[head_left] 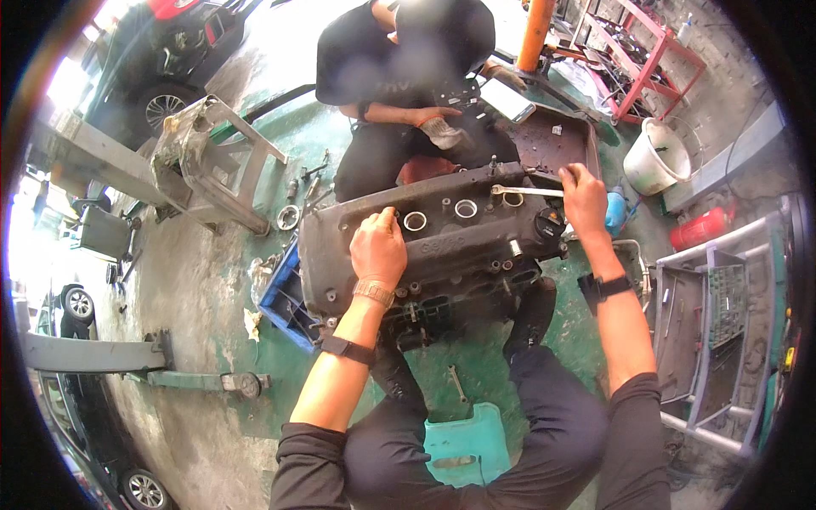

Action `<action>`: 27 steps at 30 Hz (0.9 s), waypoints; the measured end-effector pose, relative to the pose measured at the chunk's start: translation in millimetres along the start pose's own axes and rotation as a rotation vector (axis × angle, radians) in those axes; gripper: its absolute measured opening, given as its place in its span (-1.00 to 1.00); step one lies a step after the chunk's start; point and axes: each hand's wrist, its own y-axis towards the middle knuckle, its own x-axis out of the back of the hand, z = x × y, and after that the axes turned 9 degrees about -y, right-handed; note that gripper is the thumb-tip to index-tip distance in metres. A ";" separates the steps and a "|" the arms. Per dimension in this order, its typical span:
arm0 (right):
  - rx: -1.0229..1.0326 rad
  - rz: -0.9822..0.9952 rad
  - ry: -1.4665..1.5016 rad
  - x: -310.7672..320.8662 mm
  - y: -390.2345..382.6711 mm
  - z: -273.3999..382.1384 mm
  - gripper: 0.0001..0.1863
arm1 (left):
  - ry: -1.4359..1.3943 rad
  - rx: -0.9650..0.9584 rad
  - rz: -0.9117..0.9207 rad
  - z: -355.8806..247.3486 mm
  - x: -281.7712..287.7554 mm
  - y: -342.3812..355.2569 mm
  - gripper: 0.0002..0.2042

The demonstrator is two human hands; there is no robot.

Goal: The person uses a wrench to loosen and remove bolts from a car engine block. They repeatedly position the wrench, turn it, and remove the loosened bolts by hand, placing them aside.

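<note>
A dark, greasy engine valve cover [442, 246] with several round plug holes lies across a blue crate [280, 297] in front of me. My left hand [378, 246] rests on the cover's left part, fingertips at a bolt near the leftmost hole. My right hand [582, 194] grips the end of a silver wrench [527, 191] that reaches left to a bolt at the cover's far edge. A black oil cap [548, 225] sits on the cover's right end. I sit on a teal stool [463, 446].
Another person in black [399, 76] crouches opposite, a gloved hand [442, 127] near a dark metal tray [552, 140]. A white bucket [659, 157] stands right, a tool cart [714, 340] at far right, a grey stand [221, 161] at left, loose sockets [293, 212] lie on the floor.
</note>
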 end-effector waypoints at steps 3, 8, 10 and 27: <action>-0.084 0.037 0.029 -10.4 15.1 0.3 -0.69 | 0.009 -0.032 -0.024 -0.3 -1.1 1.3 -0.81; -0.186 0.052 0.059 -26.4 40.8 7.4 -0.65 | 0.015 -0.048 -0.033 -1.0 -1.4 1.1 -0.82; -0.249 0.074 0.120 -31.9 50.2 9.2 -0.61 | 0.016 -0.045 -0.035 -1.1 -1.3 0.5 -0.82; -0.369 0.306 0.666 -19.2 57.1 46.2 -0.72 | 0.025 -0.007 -0.009 -0.7 -0.4 0.6 -0.81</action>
